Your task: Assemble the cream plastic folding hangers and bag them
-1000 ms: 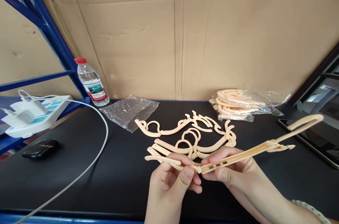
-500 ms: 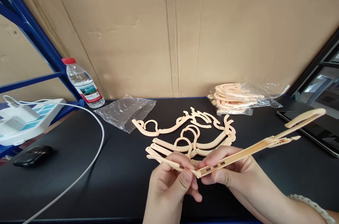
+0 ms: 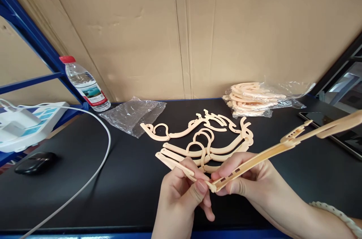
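My right hand (image 3: pixel 249 178) pinches a long, channelled arm of a peach plastic folding hanger (image 3: pixel 263 156) with slots along its inside. Its far end, with a small toothed piece and a hook, rises to the right. My left hand (image 3: pixel 185 193) grips a slender piece of the same plastic (image 3: pixel 179 168) between thumb and fingers. The two parts meet at the fingertips of both hands; whether they are joined there I cannot tell. Just behind my hands several more peach hangers (image 3: pixel 229 150) lie unfolded on the black tabletop (image 3: pixel 118 193), their hooks curling upward.
Behind stands a clear bag of folded hangers (image 3: pixel 251 99). A flattened plastic bag (image 3: pixel 132 114) and a red-capped water bottle (image 3: pixel 86 84) are at back left. At left are a black mouse (image 3: pixel 35 163), a power strip (image 3: pixel 42 122) and a white cable (image 3: pixel 106 156); a dark tablet (image 3: pixel 339 133) lies at right.
The hanger arm in my right hand has turned about its length: its toothed piece now points up, and its hook end reaches further right. Both hands keep their holds.
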Tool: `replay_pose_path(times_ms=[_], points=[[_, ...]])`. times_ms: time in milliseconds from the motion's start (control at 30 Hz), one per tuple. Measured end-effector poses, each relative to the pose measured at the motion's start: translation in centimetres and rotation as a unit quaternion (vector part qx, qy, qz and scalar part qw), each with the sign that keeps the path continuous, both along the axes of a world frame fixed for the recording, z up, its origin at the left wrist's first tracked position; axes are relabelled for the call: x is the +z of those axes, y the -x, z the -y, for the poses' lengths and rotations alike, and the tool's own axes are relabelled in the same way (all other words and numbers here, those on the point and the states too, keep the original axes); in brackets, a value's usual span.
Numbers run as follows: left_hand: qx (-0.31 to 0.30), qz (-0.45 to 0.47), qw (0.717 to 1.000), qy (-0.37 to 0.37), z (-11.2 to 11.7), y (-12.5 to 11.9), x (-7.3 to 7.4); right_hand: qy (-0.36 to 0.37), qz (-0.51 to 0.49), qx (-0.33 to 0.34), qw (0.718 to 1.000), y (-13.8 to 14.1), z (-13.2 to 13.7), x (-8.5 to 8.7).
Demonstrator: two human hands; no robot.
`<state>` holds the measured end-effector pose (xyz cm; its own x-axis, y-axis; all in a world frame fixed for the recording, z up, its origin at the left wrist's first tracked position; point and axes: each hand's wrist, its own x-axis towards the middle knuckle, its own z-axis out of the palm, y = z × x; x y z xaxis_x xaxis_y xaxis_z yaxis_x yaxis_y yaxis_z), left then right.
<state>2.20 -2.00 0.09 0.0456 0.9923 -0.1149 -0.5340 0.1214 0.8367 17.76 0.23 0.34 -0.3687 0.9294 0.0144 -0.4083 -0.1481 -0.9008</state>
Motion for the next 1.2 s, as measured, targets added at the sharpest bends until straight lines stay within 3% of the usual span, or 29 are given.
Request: replay_pose_path(times_ms=[233,567,900,1067,1200], points=[[0.060,-0.021,0.997,-0.036,0.1,-0.7,-0.1,0.001,-0.010,-0.006,1.000,0.4,0.0,0.2],[0.181,-0.113,0.971,-0.106,0.5,-1.4,-0.5,-0.021,-0.004,-0.092,0.996,1.6,0.9,-0.5],[0.132,-0.142,0.976,-0.102,1.3,0.2,0.8,-0.004,-0.049,-0.161,0.986,4.2,2.1,-0.6],[0.112,-0.180,0.973,-0.091,1.5,1.7,0.3,0.025,-0.056,-0.122,0.991,4.6,2.9,-0.5],[0.150,-0.187,0.968,-0.072,1.6,3.1,-0.3,0.052,-0.083,-0.190,0.977,3.0,4.0,-0.6]])
